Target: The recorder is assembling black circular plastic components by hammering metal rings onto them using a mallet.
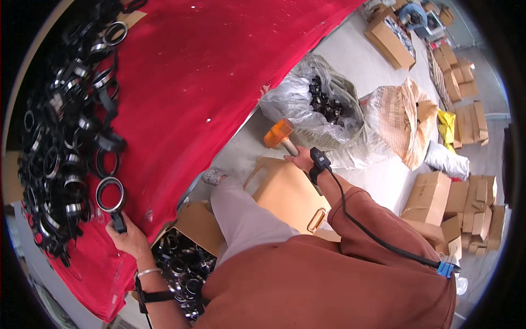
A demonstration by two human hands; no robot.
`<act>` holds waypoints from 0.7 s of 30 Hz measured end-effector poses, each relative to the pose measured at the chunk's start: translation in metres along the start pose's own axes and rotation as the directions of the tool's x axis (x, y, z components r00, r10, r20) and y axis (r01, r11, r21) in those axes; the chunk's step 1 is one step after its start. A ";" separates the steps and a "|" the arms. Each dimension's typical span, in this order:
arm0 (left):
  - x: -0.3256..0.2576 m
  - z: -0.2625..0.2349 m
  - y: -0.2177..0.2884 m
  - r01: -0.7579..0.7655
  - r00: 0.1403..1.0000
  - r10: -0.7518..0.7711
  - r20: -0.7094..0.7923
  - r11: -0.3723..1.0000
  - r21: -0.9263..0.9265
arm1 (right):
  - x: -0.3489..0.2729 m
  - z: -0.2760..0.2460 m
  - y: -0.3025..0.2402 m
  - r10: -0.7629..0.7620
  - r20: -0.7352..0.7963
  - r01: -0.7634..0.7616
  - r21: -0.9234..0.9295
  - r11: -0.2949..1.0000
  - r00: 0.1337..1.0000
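Note:
My left hand [130, 239] is closed around the short black handle of a ring-shaped part [115, 211] with a bright metal ring. It holds this part over the edge of a large pile of similar black and silver ring parts [71, 159] on the red cloth [175, 82]. My right hand [302, 159] grips the shaft of a mallet [278, 133] with an orange head, which points up and away to the left. The mallet is above the floor, close to a plastic-lined sack, and apart from the ring part.
Below the cloth's edge, an open carton [200, 225] holds more ring parts. A brown box-like seat [290, 192] stands by my leg. The plastic-lined sack [296, 82] contains black parts, and a woven sack [400, 118] sits beside it. Cardboard boxes [427, 197] are stacked at the right.

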State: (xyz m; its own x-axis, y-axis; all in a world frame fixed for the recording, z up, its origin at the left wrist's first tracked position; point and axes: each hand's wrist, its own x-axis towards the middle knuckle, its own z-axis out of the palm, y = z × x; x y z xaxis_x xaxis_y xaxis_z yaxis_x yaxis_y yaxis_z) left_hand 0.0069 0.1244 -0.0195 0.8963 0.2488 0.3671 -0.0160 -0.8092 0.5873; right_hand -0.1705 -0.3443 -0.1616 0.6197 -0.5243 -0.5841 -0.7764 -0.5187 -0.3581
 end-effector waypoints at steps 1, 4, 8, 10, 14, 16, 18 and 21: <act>-0.001 0.002 -0.005 -0.014 1.000 0.014 -0.004 1.000 -0.003 | 0.004 0.004 0.001 0.049 0.020 -0.050 0.058 0.997 0.999; -0.004 0.011 0.002 -0.078 0.996 0.078 -0.040 0.997 0.016 | 0.012 0.037 0.037 0.093 0.006 -0.093 0.126 0.988 0.996; -0.003 0.008 -0.020 -0.081 0.995 0.080 -0.055 0.997 -0.010 | 0.004 0.032 0.038 0.148 0.025 -0.150 0.106 0.983 0.989; -0.002 0.010 -0.019 -0.091 0.994 0.089 -0.059 0.995 -0.029 | -0.004 0.031 0.045 0.163 0.013 -0.163 0.026 0.986 0.987; 0.000 0.008 -0.021 -0.134 0.990 0.129 -0.063 0.988 -0.079 | -0.029 0.043 0.103 0.247 -0.147 -0.230 0.128 0.965 0.958; 0.000 0.008 -0.012 -0.122 0.991 0.120 -0.053 0.992 -0.031 | -0.042 0.043 0.130 0.348 -0.178 -0.331 0.117 0.936 0.921; 0.000 0.009 -0.003 -0.106 0.994 0.106 -0.036 0.994 0.004 | -0.045 0.059 0.184 0.360 -0.393 -0.396 -0.010 0.918 0.846; -0.003 0.005 -0.007 -0.080 0.993 0.081 -0.081 0.997 0.007 | -0.057 0.051 0.197 0.373 -0.415 -0.368 0.095 0.925 0.830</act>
State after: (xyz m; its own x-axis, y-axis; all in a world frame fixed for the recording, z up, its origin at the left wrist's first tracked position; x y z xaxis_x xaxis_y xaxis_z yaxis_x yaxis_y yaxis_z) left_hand 0.0064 0.1262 -0.0287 0.8531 0.2251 0.4707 -0.0846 -0.8305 0.5506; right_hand -0.3649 -0.3818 -0.2360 0.2721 -0.9088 -0.3162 -0.9572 -0.2221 -0.1855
